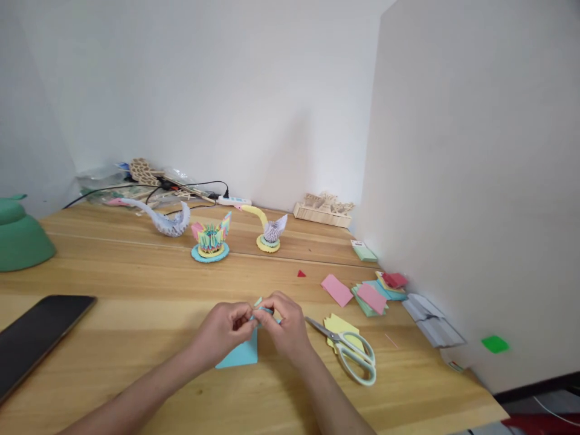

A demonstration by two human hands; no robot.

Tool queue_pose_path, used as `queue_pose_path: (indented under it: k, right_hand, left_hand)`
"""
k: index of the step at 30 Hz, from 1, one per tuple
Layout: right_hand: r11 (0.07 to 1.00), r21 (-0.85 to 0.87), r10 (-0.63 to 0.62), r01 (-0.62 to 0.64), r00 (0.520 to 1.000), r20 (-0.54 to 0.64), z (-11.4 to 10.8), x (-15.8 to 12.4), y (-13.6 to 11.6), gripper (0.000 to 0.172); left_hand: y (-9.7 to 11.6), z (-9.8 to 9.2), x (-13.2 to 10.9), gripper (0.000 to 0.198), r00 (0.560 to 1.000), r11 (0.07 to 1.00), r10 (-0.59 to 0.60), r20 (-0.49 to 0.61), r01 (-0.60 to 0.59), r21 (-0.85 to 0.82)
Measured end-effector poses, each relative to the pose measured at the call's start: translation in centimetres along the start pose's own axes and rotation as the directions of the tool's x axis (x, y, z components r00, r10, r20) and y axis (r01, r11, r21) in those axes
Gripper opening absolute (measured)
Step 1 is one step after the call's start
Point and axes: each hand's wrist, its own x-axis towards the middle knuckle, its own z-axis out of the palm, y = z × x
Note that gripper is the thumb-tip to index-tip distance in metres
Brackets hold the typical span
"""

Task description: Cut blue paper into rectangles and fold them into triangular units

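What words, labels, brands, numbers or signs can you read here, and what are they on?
No text can be read.
White label on the pale green paper stack: marks too small.
Small white item with coloured marks, by the brown wooden table's right edge: too blurred.

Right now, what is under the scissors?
Yellow paper sheets lie under part of the scissors, and the wooden tabletop shows through the lower handle loop. Whatever the blades and handles directly cover cannot be seen.
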Motion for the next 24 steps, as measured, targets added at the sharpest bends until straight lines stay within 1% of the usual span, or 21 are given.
queue_pose_path:
  k: [1,3,6,11,13,16,18,20,22,24]
  right_hand:
    - [0.999,-0.014,-0.037,0.037,0.999,-0.008,0.0,-0.1,0.0,0.013]
    - [0.998,-0.003,-0.069,0.069,0.997,-0.031,0.2,-0.2,0.0,0.014]
    - [0.998,0.033,-0.056,0.057,0.997,-0.045,0.4,-0.3,0.1,0.013]
    - [0.981,0.185,0.064,-0.059,0.998,-0.023,0.5,-0.4,0.3,0.022]
    - [0.973,0.216,0.091,-0.087,0.996,-0.012,0.5,-0.3,0.3,0.023]
    - [0.985,0.16,0.073,-0.067,0.997,-0.033,0.2,-0.2,0.1,0.024]
    - [0.993,0.114,0.046,-0.042,0.998,-0.035,0.0,-0.1,-0.1,0.024]
    - [0.994,0.1,0.037,-0.035,0.999,-0.024,-0.1,-0.1,-0.1,0.024]
    - [0.992,0.116,0.047,-0.045,0.999,-0.016,-0.1,-0.1,0.0,0.024]
    - [0.987,0.147,0.071,-0.069,0.997,-0.009,0.0,-0.1,0.3,0.025]
  left_hand:
    - [0.0,0.1,0.0,0.019,1.0,1.0,0.004,0.02,-0.003,-0.023]
    - [-0.2,0.3,0.1,0.019,0.997,0.998,0.01,0.073,-0.005,-0.066]
    - [-0.2,0.4,0.0,0.024,0.994,0.998,0.003,0.114,0.003,-0.056]
    - [0.3,0.1,-0.4,0.029,0.994,0.998,0.019,0.104,-0.025,0.061]
    - [0.4,-0.1,-0.4,0.031,0.994,0.997,0.035,0.105,-0.042,0.066]
    - [0.4,-0.4,-0.3,0.034,0.996,0.999,0.037,0.081,-0.038,0.005]
    - [0.3,-0.5,-0.1,0.032,0.999,0.998,0.019,0.042,-0.017,-0.055]
    - [0.4,-0.7,0.0,0.029,1.0,0.995,0.005,0.026,-0.003,-0.096]
    - [0.5,-0.8,0.0,0.029,0.999,0.995,0.011,0.036,-0.007,-0.098]
    - [0.7,-0.9,-0.1,0.03,0.999,0.998,0.03,0.03,-0.028,-0.048]
